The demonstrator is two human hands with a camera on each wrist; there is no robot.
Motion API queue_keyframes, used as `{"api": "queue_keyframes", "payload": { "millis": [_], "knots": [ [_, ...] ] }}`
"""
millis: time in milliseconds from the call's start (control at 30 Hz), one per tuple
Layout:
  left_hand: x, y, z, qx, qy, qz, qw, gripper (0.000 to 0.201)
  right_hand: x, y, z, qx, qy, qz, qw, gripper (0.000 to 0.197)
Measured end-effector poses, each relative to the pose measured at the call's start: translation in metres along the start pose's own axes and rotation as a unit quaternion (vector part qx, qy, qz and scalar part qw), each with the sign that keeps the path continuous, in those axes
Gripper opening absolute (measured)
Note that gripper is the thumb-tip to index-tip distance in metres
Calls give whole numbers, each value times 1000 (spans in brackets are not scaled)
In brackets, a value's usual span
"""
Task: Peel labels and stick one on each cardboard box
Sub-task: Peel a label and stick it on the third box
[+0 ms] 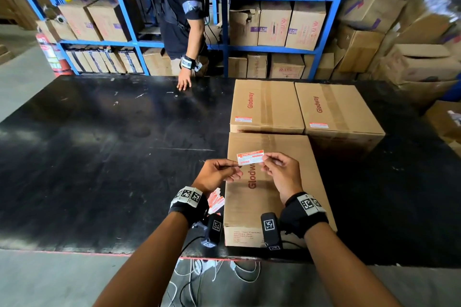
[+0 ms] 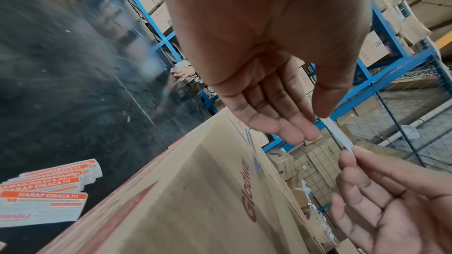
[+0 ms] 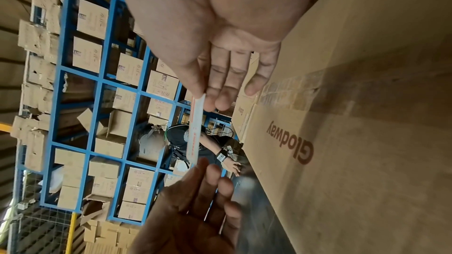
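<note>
Label (image 1: 250, 157) pinched by both hands' fingers (image 1: 230, 162) over black table (image 1: 99, 144), blue shelving (image 1: 224, 45) behind.

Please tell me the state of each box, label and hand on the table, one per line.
Near box: sealed, no label on top.
Far left box: sealed, labelled.
Far right box: sealed, labelled.
Held label: above the near box.
Label stack: lying on the table.
Left hand: pinching the label.
Right hand: pinching the label.

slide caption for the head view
Both hands hold a label above the unlabelled nearest box.
</note>
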State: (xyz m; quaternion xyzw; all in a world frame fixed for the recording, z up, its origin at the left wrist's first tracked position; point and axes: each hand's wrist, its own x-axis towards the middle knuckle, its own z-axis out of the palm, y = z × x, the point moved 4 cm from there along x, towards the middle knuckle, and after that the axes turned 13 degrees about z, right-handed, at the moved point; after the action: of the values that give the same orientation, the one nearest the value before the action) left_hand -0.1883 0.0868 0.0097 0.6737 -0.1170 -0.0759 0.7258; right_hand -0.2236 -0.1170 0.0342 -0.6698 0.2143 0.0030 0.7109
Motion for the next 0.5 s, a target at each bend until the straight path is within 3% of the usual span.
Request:
{"api": "queue_keyframes", "payload": {
  "millis": [500],
  "knots": [
    [7,7,9,34,23,45,998,13,-2,-9,-5,-25,-1,-6,1000,10]
  ]
}}
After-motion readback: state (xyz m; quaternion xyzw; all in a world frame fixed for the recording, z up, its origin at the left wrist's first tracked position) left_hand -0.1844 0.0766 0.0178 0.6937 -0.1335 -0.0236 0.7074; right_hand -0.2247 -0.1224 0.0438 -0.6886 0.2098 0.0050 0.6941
